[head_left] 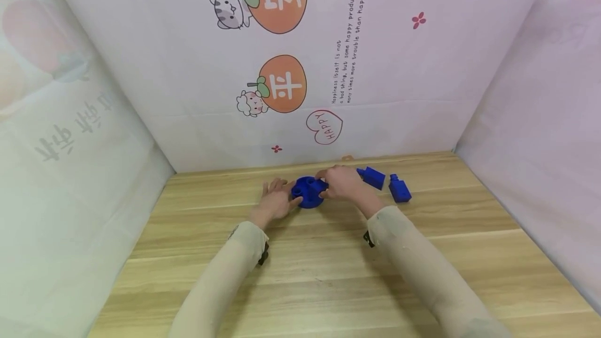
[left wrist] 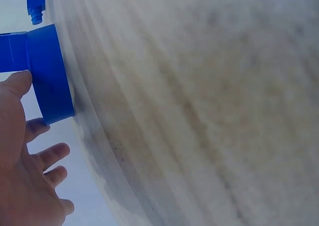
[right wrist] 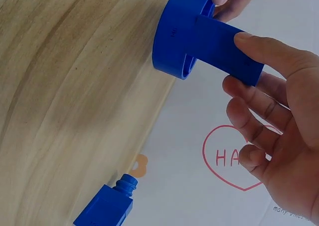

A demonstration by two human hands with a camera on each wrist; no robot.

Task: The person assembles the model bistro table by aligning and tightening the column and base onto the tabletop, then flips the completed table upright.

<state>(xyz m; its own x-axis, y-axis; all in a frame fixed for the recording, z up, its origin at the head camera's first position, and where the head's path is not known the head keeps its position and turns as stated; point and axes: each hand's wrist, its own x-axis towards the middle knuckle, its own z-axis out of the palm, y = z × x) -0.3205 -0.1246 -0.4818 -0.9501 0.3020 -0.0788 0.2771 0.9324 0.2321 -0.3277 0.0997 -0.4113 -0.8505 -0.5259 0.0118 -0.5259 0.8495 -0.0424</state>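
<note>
A round blue holder (head_left: 308, 201) with a raised rim and round sockets rests on the wooden table. My left hand (head_left: 274, 201) grips its rim from the left, thumb and index finger on it while the other fingers are spread, as the left wrist view shows. From the right, my right hand (head_left: 345, 181) pinches a flat blue rectangular block (right wrist: 224, 49) between thumb and fingers. That block's inner end reaches inside the rim of the holder (right wrist: 169, 34). How deep it sits is hidden by the rim.
Two blue blocks with threaded necks lie right of my right hand: a nearer-in block (head_left: 374, 177) and an outer block (head_left: 400, 191). A printed cloth wall (head_left: 225, 140) stands close behind the table's back edge, with cloth walls on both sides.
</note>
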